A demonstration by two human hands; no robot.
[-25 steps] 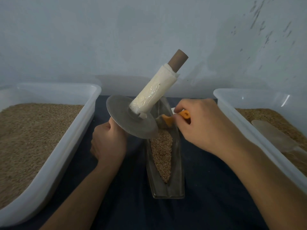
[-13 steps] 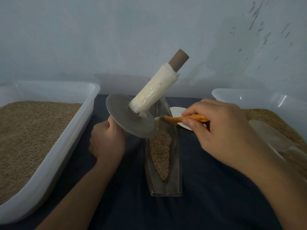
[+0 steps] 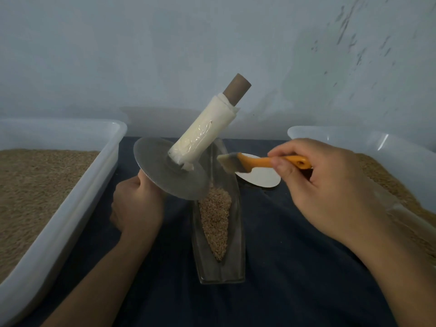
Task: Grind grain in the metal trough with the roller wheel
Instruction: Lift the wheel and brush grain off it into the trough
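I note a dull grey roller wheel [image 3: 165, 175] with a cream-white wrapped handle [image 3: 203, 135] ending in a brown core [image 3: 237, 89]. The metal trough [image 3: 219, 272] reads grey; its grain [image 3: 215, 223] is speckled tan. The brush [image 3: 266, 162] I see has an orange handle and pale bristles. Both bins [image 3: 77, 204] are translucent white, holding tan grain. The cloth [image 3: 283, 267] is dark navy, the disc [image 3: 262, 177] white, the wall [image 3: 165, 55] pale blue-grey with dark flecks.

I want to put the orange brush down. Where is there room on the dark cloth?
Bare dark cloth lies between the metal trough and the right tub, nearer you than the white disc. A narrower strip runs between the trough and the left tub, but the left hand and roller wheel crowd its far end.
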